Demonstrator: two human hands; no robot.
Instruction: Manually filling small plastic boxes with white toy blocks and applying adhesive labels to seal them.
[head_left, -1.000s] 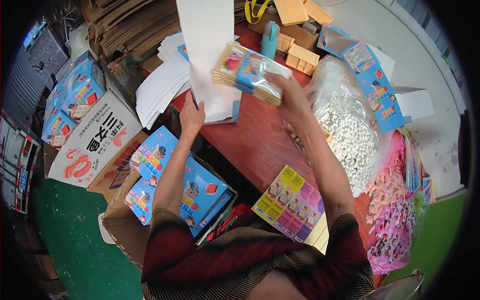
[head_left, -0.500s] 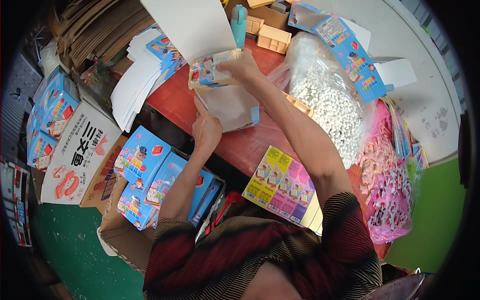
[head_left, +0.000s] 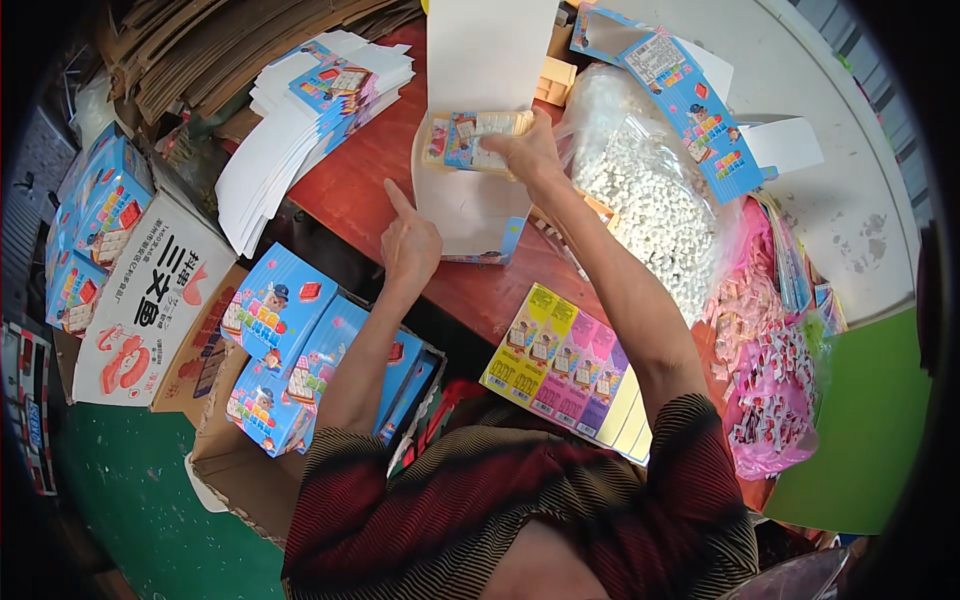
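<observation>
Right hand (head_left: 530,155) grips a bundle of small packets (head_left: 470,138) against the open white carton (head_left: 470,200), steadying it; left hand (head_left: 408,240), at eight o'clock, loosely curled, forefinger raised, holds nothing; bag of white pellets (head_left: 655,200) at three o'clock

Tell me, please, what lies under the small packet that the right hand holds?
Under the small packet in the right hand lies a flat white card box, on the red table. The left hand rests beside it. The card under the packet is hidden.
</observation>
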